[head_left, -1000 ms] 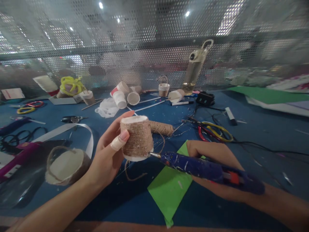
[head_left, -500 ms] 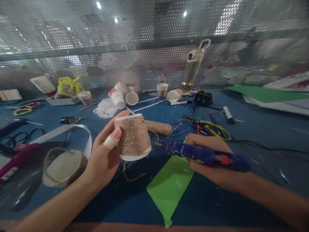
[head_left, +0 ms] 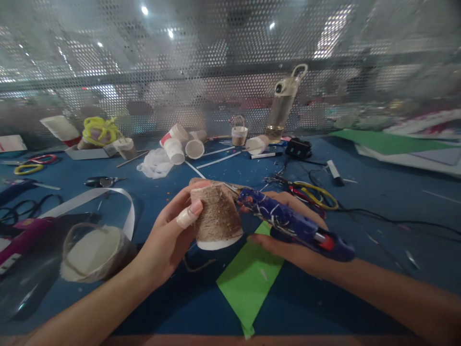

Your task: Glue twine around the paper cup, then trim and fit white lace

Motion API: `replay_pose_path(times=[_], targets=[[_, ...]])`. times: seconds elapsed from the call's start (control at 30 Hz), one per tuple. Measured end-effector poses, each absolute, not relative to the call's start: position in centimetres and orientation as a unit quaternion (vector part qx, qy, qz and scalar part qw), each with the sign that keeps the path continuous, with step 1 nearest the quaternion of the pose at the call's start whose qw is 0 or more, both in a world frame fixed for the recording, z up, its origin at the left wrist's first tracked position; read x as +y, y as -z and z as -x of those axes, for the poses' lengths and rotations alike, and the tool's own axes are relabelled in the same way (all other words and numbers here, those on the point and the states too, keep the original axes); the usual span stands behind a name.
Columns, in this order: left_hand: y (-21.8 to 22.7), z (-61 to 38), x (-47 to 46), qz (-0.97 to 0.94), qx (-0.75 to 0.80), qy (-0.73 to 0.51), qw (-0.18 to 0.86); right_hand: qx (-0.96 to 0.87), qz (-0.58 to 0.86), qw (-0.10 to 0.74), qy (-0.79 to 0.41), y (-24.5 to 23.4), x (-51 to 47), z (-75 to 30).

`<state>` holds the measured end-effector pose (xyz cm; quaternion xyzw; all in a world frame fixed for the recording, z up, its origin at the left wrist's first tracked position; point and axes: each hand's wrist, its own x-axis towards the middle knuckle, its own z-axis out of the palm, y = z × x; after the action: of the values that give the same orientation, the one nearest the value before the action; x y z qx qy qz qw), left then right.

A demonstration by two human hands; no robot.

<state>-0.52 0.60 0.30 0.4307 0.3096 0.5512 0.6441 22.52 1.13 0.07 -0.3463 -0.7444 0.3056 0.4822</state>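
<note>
My left hand [head_left: 173, 230] is closed around a paper cup [head_left: 218, 216] wrapped in brown twine, with a bare white rim at its lower end. A bandage-like wrap covers the left thumb. In my right hand [head_left: 291, 235] is a blue hot glue gun [head_left: 288, 218] with a red switch, strung with dried glue strands. Its nozzle is at the upper right edge of the wrapped cup; whether it touches cannot be made out. Behind the cup, the twine roll is mostly hidden. Beneath the hands lies a green sheet [head_left: 252, 278].
At left stand a twine-covered cup basket [head_left: 95, 252], a magenta glue gun [head_left: 27, 240] and scissors [head_left: 29, 168]. Farther back are several paper cups [head_left: 175, 149], a small handled basket [head_left: 239, 134] and a water bottle [head_left: 281, 108]. Pliers [head_left: 317, 194] and black cables lie at right.
The wrapped cup has moved right and slightly down in my left hand. The glue gun has shifted left and up, bringing its nozzle to the cup's upper edge.
</note>
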Motion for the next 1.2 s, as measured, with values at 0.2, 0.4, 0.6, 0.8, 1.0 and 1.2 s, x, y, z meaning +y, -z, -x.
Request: replay_pose_path(times=[0.2, 0.4, 0.6, 0.8, 1.0, 1.2], targets=[[-0.3, 0.5, 0.7, -0.417, 0.315, -0.548, 0.653, -0.725, 0.328, 0.483, -0.366, 0.4, 0.9, -22.5], [-0.4, 0.7, 1.0, -0.429, 0.337, -0.550, 0.633, -0.710, 0.336, 0.492, -0.376, 0.3, 1.3, -23.1], [-0.3, 1.0, 1.1, -0.445, 0.348, -0.564, 0.602, -0.702, 0.374, 0.417, -0.440, -0.2, 1.8, -23.7], [-0.4, 0.9, 0.8, -0.450, 0.360, -0.565, 0.591, -0.675, 0.377, 0.417, -0.478, -0.1, 2.3, -23.3], [-0.2, 0.9, 0.6, -0.473, 0.341, -0.559, 0.590, -0.665, 0.410, 0.424, -0.459, 0.2, 2.4, -23.3], [-0.2, 0.8, 0.5, -0.468, 0.352, -0.559, 0.587, -0.650, 0.434, 0.426, -0.455, 0.2, 2.3, -23.0]])
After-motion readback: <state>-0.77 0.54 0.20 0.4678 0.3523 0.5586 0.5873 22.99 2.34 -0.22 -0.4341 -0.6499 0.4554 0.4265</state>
